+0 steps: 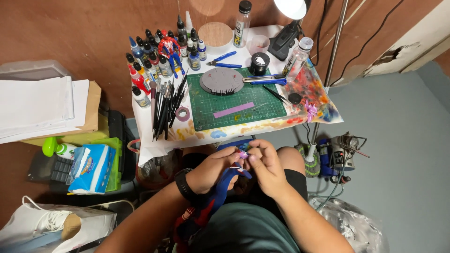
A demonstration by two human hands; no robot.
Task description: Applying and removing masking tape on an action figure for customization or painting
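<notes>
Right now I have both hands low over my lap, just in front of the small white table. My left hand, the one with the black watch at the wrist, is closed around a blue and red figure part, which slants from my fingers down toward my lap. My right hand is pinched shut with thumb and fingertips on a tiny purple piece at the upper end of that part; the piece is mostly hidden by my fingers, so I cannot tell its shape.

To do this well, I judge the left hand should hold the figure part steady and let only the right fingertips work, with light pressure, since so small a piece could slip or fall into my lap. Tilting the joint toward my eyes would also help, because my right thumb covers much of it.

On the table, the green cutting mat carries a round grey base and a purple strip. Paint dropper bottles crowd the far left corner around a standing red and blue figure, with brushes fanned beside them. Blue-handled pliers lie beyond the mat.
</notes>
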